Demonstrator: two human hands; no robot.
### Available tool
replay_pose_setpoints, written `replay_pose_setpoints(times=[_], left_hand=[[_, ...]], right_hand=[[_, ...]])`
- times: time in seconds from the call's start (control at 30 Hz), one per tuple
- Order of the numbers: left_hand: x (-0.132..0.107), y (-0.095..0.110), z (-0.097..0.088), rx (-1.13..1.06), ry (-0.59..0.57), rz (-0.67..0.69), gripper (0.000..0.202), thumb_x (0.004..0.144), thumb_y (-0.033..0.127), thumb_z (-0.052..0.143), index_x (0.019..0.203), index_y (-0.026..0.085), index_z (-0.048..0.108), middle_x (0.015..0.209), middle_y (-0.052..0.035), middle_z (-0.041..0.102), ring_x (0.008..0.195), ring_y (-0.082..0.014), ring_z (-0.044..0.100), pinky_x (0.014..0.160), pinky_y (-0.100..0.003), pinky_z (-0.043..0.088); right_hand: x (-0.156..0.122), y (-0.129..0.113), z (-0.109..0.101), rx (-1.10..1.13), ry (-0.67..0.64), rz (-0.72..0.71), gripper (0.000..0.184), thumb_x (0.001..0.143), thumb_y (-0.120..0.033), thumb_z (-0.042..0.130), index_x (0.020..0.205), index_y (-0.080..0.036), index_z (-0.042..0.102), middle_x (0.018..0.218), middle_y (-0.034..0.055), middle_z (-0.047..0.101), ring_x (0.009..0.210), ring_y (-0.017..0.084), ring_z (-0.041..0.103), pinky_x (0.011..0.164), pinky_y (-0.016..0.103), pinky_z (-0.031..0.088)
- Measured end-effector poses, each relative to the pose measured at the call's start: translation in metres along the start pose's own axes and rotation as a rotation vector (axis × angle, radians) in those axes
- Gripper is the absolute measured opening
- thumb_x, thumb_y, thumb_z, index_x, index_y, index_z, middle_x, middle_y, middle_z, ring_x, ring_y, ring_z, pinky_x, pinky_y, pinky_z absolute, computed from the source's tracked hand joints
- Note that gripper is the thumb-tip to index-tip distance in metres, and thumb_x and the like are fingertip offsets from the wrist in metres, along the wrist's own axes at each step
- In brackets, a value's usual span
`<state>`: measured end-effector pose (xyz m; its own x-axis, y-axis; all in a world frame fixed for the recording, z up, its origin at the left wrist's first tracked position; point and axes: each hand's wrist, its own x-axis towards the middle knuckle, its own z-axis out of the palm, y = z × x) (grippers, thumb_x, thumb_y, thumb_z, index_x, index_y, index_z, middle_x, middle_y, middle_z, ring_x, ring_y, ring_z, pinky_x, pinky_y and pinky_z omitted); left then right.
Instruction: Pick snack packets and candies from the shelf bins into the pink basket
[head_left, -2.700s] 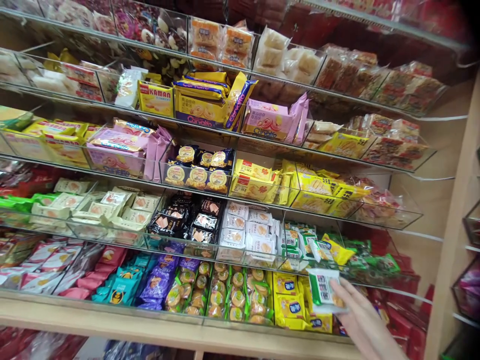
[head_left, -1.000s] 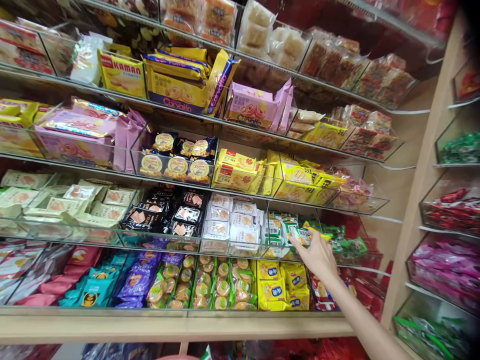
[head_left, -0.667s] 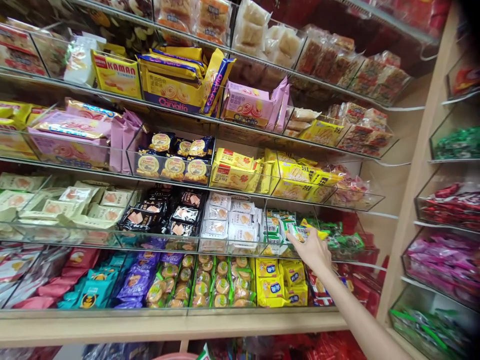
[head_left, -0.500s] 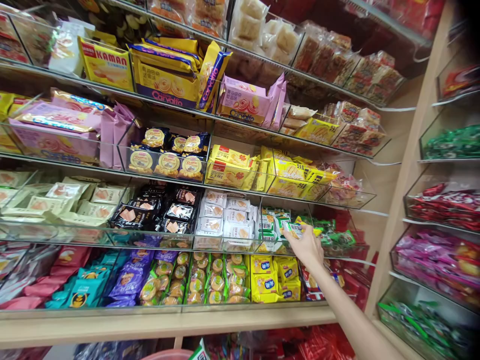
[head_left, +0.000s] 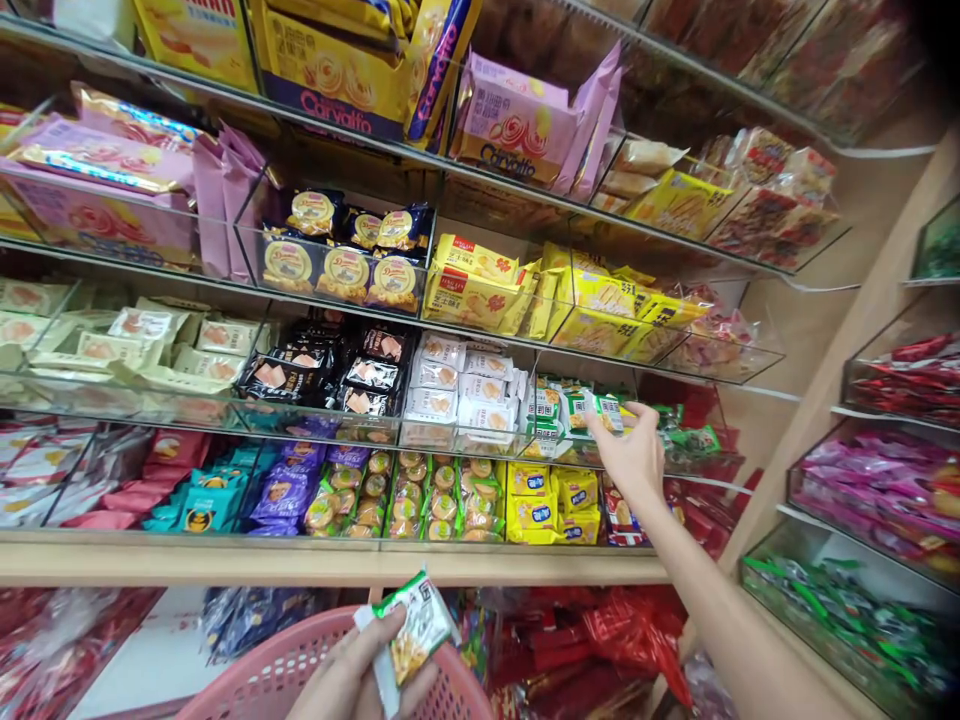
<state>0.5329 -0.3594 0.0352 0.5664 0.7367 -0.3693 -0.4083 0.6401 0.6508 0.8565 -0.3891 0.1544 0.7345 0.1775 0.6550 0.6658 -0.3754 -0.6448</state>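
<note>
My right hand [head_left: 634, 455] reaches up into a clear shelf bin [head_left: 675, 465] and its fingers pinch a small green-and-white snack packet [head_left: 606, 412] that lies among several like it. At the bottom of the view my left hand [head_left: 360, 680] is closed on another green-and-white packet [head_left: 416, 630], held over the rim of a pink plastic basket [head_left: 255, 670].
Tiered clear shelves hold snack packs: yellow packets [head_left: 544, 500] below my right hand, white packets [head_left: 465, 390] and black packets [head_left: 330, 370] to its left, pink Carvalfo bags [head_left: 525, 120] above. A wooden shelf edge [head_left: 300, 565] runs below. More bins [head_left: 877, 490] stand on the right.
My right hand carried a packet up to the green-and-white bin and stayed there gripping one. The view tipped down, bringing my left hand, its packet and the pink basket into sight.
</note>
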Motion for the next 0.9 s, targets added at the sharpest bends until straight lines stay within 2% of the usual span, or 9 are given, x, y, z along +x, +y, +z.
replay_pose_setpoints(times=[0.13, 0.23, 0.33, 0.5, 0.6, 0.73, 0.9], left_hand=[[-0.004, 0.008, 0.017, -0.087, -0.012, 0.031, 0.038, 0.083, 0.016, 0.059, 0.12, 0.014, 0.051, 0.115, -0.0116, 0.065, 0.108, -0.0253, 0.061, 0.093, -0.042, 0.05], [-0.003, 0.01, 0.02, -0.098, -0.11, 0.069, 0.035, 0.089, 0.028, 0.052, 0.122, 0.015, 0.052, 0.123, -0.0113, 0.061, 0.114, -0.0252, 0.057, 0.098, -0.042, 0.046], [0.003, 0.009, 0.017, -0.064, -0.174, 0.086, 0.044, 0.09, 0.036, 0.051, 0.127, 0.014, 0.049, 0.128, -0.0128, 0.057, 0.119, -0.027, 0.052, 0.102, -0.043, 0.042], [0.01, 0.002, 0.014, -0.06, -0.26, 0.128, 0.049, 0.089, 0.037, 0.051, 0.134, 0.017, 0.043, 0.131, -0.0108, 0.054, 0.123, -0.0251, 0.049, 0.108, -0.041, 0.034], [0.009, -0.002, 0.015, -0.122, -0.333, 0.125, 0.048, 0.091, 0.038, 0.047, 0.133, 0.015, 0.045, 0.13, -0.0107, 0.055, 0.123, -0.0242, 0.048, 0.11, -0.04, 0.03], [0.005, -0.007, 0.017, -0.223, -0.361, 0.098, 0.048, 0.092, 0.043, 0.042, 0.128, 0.013, 0.05, 0.127, -0.0094, 0.058, 0.123, -0.0232, 0.049, 0.111, -0.037, 0.03], [0.002, -0.013, 0.02, -0.161, -0.307, 0.165, 0.038, 0.088, 0.036, 0.054, 0.121, 0.017, 0.057, 0.119, -0.0062, 0.063, 0.115, -0.0213, 0.055, 0.106, -0.033, 0.037]], right_hand=[[-0.008, -0.006, -0.006, 0.082, 0.05, -0.044, 0.069, 0.065, -0.06, 0.06, 0.118, -0.019, 0.044, 0.109, 0.0127, 0.061, 0.089, 0.028, 0.056, 0.079, 0.04, 0.04], [-0.032, -0.015, -0.012, 0.15, 0.052, -0.114, 0.068, 0.066, -0.059, 0.062, 0.119, -0.02, 0.044, 0.111, 0.0115, 0.059, 0.072, 0.02, 0.054, 0.075, 0.039, 0.042], [-0.082, -0.026, -0.017, 0.202, -0.027, -0.166, 0.065, 0.068, -0.058, 0.062, 0.119, -0.022, 0.044, 0.109, 0.0089, 0.059, 0.072, 0.019, 0.052, 0.072, 0.037, 0.044], [-0.182, -0.036, -0.014, 0.229, -0.294, -0.275, 0.056, 0.074, -0.049, 0.061, 0.121, -0.025, 0.043, 0.115, 0.0083, 0.058, 0.096, 0.024, 0.055, 0.081, 0.04, 0.046], [-0.219, -0.035, -0.008, 0.221, -0.339, -0.327, 0.055, 0.075, -0.045, 0.062, 0.122, -0.026, 0.041, 0.112, 0.0067, 0.061, 0.099, 0.024, 0.056, 0.083, 0.039, 0.046], [-0.236, -0.039, 0.0, 0.166, -0.353, -0.359, 0.058, 0.074, -0.043, 0.064, 0.124, -0.027, 0.039, 0.113, 0.0054, 0.061, 0.1, 0.024, 0.056, 0.082, 0.038, 0.046], [-0.246, -0.049, 0.0, 0.09, -0.37, -0.381, 0.059, 0.077, -0.048, 0.061, 0.126, -0.025, 0.038, 0.116, 0.0073, 0.06, 0.104, 0.026, 0.055, 0.082, 0.041, 0.043]])
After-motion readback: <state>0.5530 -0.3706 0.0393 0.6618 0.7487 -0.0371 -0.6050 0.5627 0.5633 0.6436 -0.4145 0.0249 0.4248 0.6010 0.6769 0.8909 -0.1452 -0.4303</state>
